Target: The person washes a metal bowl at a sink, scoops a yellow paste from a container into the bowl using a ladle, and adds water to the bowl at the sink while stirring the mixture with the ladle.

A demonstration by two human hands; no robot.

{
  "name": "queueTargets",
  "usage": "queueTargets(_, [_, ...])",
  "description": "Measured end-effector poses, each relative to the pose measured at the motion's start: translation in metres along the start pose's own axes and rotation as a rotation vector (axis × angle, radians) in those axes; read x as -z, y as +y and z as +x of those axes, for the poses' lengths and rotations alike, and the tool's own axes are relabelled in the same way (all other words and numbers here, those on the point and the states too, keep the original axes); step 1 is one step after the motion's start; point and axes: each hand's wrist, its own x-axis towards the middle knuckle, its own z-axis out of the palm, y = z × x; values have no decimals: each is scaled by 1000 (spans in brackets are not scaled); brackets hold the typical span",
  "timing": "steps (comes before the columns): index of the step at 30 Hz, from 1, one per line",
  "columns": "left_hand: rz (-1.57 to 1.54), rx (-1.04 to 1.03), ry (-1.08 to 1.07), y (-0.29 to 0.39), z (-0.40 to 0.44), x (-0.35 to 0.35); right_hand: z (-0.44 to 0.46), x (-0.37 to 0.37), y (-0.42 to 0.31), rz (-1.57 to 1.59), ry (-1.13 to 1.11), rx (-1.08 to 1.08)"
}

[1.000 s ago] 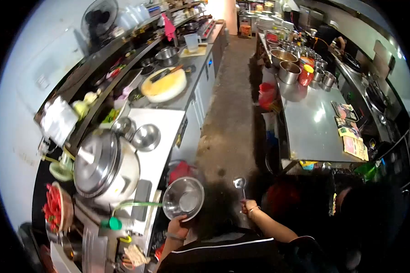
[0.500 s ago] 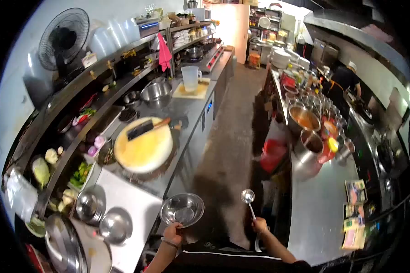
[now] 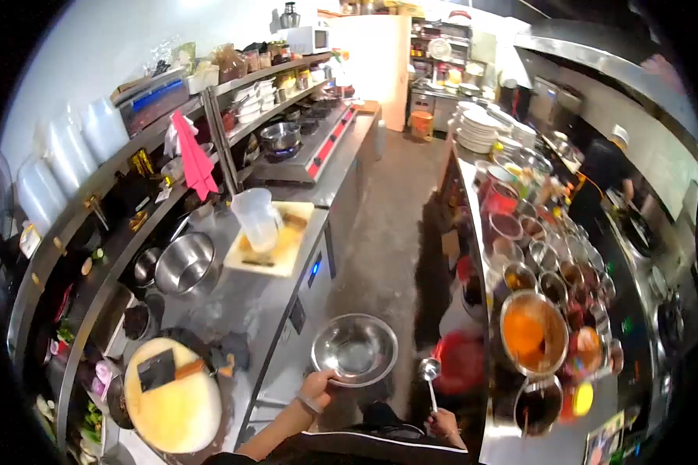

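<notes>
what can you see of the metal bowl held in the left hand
The metal bowl is round and wide-mouthed, with a thin rim and smooth, shiny silver walls that look like stainless steel. Its mouth faces up, and only reflections show inside. The left hand grips it by the near rim, above the aisle floor.

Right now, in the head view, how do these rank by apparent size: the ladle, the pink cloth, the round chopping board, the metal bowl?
Largest to smallest:
1. chopping board
2. metal bowl
3. pink cloth
4. ladle
The cloth hangs farther back, so its true size is unsure.
</notes>
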Motion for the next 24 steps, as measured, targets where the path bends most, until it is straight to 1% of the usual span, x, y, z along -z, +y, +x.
queueTargets(2, [49,-18,108,22,62,14,27,-17,-125,-107,-76,-26])
queueTargets(3, [23,-72,202,41,82,5,83,-22,-137,-22,-131,50])
queueTargets(4, [-26,-79,180,58,100,6,140,-27,-150,68,-175,125])
queueTargets(6, [-136,-86,113,100,144,10,210,-45,-246,-123,-204,230])
queueTargets(8, [-187,-124,51,144,174,-9,300,-56,-308,-364,-151,449])
queueTargets(10, [-213,-168,89,188,238,-19,364,-68,-367,-529,63,791])
queueTargets(11, [-168,-173,156,217,262,-39,374,-69,-410,-641,56,487])
queueTargets(13, [-169,-249,199,247,345,-36,428,-59,-424,-869,69,373])
queueTargets(14, [-167,-294,203,273,398,-43,453,-50,-431,-978,74,315])
queueTargets(15, [-164,-319,197,295,440,-52,504,-25,-365,-624,28,204])
queueTargets(16, [-143,-286,185,337,447,-109,526,-11,-338,-268,23,97])
queueTargets(17, [-131,-259,161,363,475,-136,540,13,-312,-515,92,21])
queueTargets(18, [-119,-240,139,386,507,-157,536,27,-333,-711,141,-77])
queueTargets(19, [-70,-180,116,409,540,-172,539,38,-350,-759,169,-153])
queueTargets(20, [-18,-126,92,430,579,-184,557,44,-369,-758,182,-201])
queueTargets(22, [-42,-145,30,468,663,-213,593,51,-419,-739,215,-262])
queueTargets(24, [-33,-114,-2,499,742,-240,644,54,-462,-724,236,-279])
